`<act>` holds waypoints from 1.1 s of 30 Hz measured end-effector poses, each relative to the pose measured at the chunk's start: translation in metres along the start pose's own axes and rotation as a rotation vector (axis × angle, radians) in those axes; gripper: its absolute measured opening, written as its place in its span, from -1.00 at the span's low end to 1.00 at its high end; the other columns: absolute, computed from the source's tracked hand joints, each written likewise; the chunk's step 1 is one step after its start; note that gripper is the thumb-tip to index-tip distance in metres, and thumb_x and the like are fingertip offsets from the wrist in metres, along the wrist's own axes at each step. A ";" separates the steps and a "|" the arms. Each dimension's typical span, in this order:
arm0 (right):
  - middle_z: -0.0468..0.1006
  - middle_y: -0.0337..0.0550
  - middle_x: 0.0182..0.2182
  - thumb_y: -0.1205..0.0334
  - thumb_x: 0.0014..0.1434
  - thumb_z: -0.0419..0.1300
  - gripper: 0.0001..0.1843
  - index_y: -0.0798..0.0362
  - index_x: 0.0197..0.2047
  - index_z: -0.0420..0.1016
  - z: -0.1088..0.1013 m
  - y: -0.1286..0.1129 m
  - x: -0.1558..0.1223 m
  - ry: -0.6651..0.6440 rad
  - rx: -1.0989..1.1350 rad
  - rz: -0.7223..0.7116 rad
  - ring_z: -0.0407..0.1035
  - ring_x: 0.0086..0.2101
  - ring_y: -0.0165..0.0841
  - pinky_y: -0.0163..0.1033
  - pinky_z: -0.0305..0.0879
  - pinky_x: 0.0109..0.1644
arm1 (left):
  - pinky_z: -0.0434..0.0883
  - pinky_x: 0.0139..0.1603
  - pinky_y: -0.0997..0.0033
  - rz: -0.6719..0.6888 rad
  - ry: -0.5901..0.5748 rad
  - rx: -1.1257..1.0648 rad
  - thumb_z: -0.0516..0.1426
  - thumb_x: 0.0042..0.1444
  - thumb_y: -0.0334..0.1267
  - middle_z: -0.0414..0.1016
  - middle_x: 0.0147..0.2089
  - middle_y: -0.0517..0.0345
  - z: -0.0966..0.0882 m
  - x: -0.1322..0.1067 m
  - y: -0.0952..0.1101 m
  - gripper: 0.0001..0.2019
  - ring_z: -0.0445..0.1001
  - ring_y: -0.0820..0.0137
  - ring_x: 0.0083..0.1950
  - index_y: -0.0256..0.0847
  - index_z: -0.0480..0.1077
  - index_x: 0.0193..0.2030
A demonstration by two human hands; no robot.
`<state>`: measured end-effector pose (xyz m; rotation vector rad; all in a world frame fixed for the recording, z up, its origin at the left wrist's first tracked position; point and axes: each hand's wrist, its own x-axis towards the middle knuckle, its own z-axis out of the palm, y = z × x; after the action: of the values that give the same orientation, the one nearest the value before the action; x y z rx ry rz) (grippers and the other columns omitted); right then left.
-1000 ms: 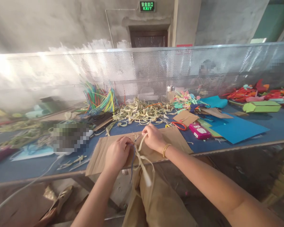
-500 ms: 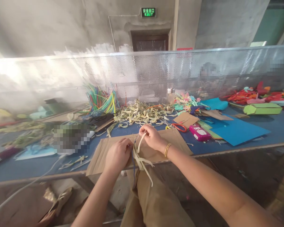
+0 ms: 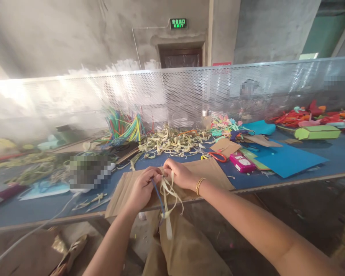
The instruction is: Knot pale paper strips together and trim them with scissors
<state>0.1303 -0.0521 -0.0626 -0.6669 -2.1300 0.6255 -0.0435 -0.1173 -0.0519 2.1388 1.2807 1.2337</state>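
Note:
Close together over a flat piece of brown cardboard [image 3: 215,172], my two hands work at a bunch of pale, cream-green strips [image 3: 167,191]. My left hand [image 3: 145,186] is closed, its fingertips pinching the top of the bunch beside a thin blue strand [image 3: 158,195]. My right hand [image 3: 178,174] pinches at the same spot, fingers touching or nearly touching the left ones. The strips hang down past the table edge over my lap, some in loops. Exactly what lies between the fingertips is partly hidden.
Behind the cardboard lies a heap of pale strips [image 3: 175,142]. Orange-handled scissors [image 3: 217,156], a magenta box [image 3: 242,162] and blue sheets [image 3: 287,157] lie to the right. Coloured stems [image 3: 123,124] stand at back left. A white cable [image 3: 40,230] crosses the table's front edge. A perforated metal screen [image 3: 184,88] stands behind.
My right hand has come down and left, closing the gap to my left hand. The pale strip it held raised now loops downward with the others. The view has tilted slightly.

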 end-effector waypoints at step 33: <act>0.29 -0.35 -0.56 0.07 0.04 0.22 -0.76 0.04 -0.35 0.33 0.002 0.006 0.003 0.238 0.499 0.292 0.14 -0.58 -0.50 -0.36 0.07 -0.50 | 0.31 -0.22 0.44 -0.012 0.045 0.179 0.09 0.05 -0.38 0.37 -0.33 0.13 0.003 -0.007 -0.007 -0.87 0.37 0.40 -0.29 -0.21 0.35 -0.51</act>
<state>0.1285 -0.0457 -0.0657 -0.7289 -1.5807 1.1289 -0.0465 -0.1188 -0.0618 2.2332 1.4714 1.2098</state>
